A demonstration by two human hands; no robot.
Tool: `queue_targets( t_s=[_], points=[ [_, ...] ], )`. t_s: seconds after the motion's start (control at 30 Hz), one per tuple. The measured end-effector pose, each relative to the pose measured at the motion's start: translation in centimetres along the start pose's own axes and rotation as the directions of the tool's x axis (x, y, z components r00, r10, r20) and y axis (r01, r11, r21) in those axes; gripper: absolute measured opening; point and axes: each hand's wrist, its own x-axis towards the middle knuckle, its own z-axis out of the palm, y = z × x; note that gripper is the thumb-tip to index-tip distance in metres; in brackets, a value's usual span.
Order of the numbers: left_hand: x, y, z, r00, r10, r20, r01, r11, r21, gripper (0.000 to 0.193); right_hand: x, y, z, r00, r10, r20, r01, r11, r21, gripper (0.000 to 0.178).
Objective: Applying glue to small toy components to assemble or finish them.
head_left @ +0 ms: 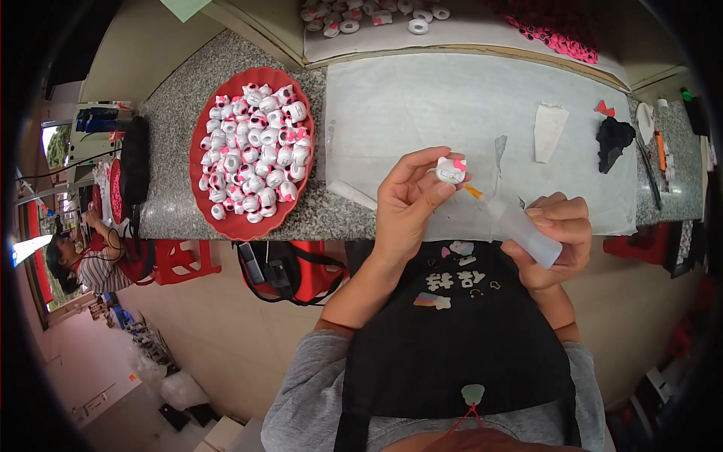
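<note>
The left hand (405, 197) is pinching a figure (451, 171) over the paper (384, 105), while the right hand (561, 233) is gripping a bottle (529, 237), its orange tip (473, 192) pointing toward the figure. Left of the paper, a red tray (239, 229) of similar figures (269, 155) is resting on the table (170, 120).

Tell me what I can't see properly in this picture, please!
All in the head view:
Back of the white cat-shaped piece: faces away from the camera, toward the left fingers.
Part of the whitish bottle: covered by the right fingers.
Bottom of the pile in the red tray: buried under the top pieces.
Some white pieces up top: cut off by the picture's upper edge.
</note>
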Motion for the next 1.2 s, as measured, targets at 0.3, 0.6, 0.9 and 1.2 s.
queue_targets(
  t_s=[0.3, 0.6, 0.9, 1.2],
  points=[
    [-0.14, -0.09, 0.10, 0.999, 0.000, -0.034, 0.002, 0.999, 0.050, 0.035, 0.07, -0.01, -0.42, 1.000, -0.016, 0.011, 0.016, 1.000, -0.005, 0.046],
    [-0.13, -0.33, 0.00, 1.000, -0.022, 0.016, 0.022, 1.000, 0.020, 0.034, -0.21, -0.14, -0.10, 0.999, 0.016, -0.028, -0.017, 0.999, -0.033, 0.034],
    [-0.38, -0.51, 0.24, 0.999, 0.051, 0.001, -0.051, 0.987, 0.153, 0.034, -0.38, -0.08, -0.03, 0.999, 0.016, -0.028, -0.017, 1.000, -0.024, 0.035],
    [-0.26, -0.63, 0.00, 0.991, 0.126, 0.043, -0.133, 0.930, 0.342, 0.033, -0.15, -0.43, -0.32, 0.998, 0.061, 0.032, -0.061, 0.998, -0.012, 0.035]
  ],
)
